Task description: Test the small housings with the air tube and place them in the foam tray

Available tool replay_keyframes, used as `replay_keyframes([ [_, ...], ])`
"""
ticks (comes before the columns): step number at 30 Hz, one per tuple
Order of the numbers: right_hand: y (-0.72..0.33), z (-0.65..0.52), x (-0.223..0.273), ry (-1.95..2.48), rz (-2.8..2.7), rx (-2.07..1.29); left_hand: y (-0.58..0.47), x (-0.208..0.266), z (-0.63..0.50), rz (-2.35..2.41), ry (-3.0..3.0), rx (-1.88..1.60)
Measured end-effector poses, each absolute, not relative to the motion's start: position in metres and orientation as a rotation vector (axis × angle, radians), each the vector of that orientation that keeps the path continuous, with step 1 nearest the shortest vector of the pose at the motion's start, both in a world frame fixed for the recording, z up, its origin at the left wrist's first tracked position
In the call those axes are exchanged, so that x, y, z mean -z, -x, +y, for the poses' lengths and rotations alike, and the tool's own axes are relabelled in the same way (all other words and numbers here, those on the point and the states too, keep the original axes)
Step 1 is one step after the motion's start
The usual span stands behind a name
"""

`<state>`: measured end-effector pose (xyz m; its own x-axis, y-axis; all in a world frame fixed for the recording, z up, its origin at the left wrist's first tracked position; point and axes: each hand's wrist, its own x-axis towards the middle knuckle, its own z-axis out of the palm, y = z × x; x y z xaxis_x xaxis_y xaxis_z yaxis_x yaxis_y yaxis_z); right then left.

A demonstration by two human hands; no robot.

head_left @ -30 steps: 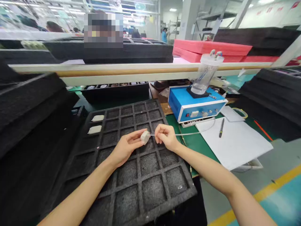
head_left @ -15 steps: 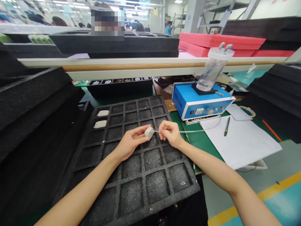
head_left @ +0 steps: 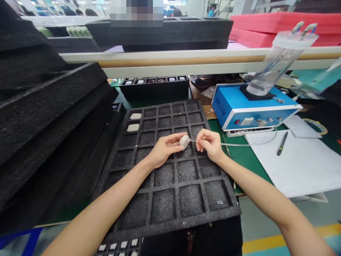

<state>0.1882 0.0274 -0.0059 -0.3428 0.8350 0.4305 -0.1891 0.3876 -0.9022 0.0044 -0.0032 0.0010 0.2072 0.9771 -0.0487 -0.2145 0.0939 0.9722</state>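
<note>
Between the thumb and fingers of my left hand [head_left: 166,149] is a small off-white plastic part [head_left: 184,142], held above the black foam tray [head_left: 177,183]. My right hand [head_left: 209,144], fingers curled, pinches a thin clear tube [head_left: 239,144] close to the part. The tube's end meets the side of the part; whether it sits inside cannot be made out. From my right hand the tube runs to the front of a blue machine [head_left: 257,110]. Two similar off-white parts, one in the far-left pocket [head_left: 135,116] and one just nearer [head_left: 133,127], lie in the tray.
A tilted clear cylinder [head_left: 277,64] stands on the machine. Papers [head_left: 295,160] with a black pen [head_left: 282,143] lie at right. Stacked black foam trays [head_left: 53,142] rise at left. A white shelf edge [head_left: 170,69] crosses behind, carrying red foam [head_left: 266,28]. A person is beyond it.
The camera view has shifted, so the scene sits further right and higher in the picture. Both hands keep the same hold on the part and the tube.
</note>
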Motion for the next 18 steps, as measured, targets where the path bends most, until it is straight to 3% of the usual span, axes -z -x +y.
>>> replay_keyframes([
  [18,-0.1886,0.0267,0.0043,0.620,-1.579,-1.185,-0.0037,-0.0010,-0.0033,0.929,-1.088,-1.108],
])
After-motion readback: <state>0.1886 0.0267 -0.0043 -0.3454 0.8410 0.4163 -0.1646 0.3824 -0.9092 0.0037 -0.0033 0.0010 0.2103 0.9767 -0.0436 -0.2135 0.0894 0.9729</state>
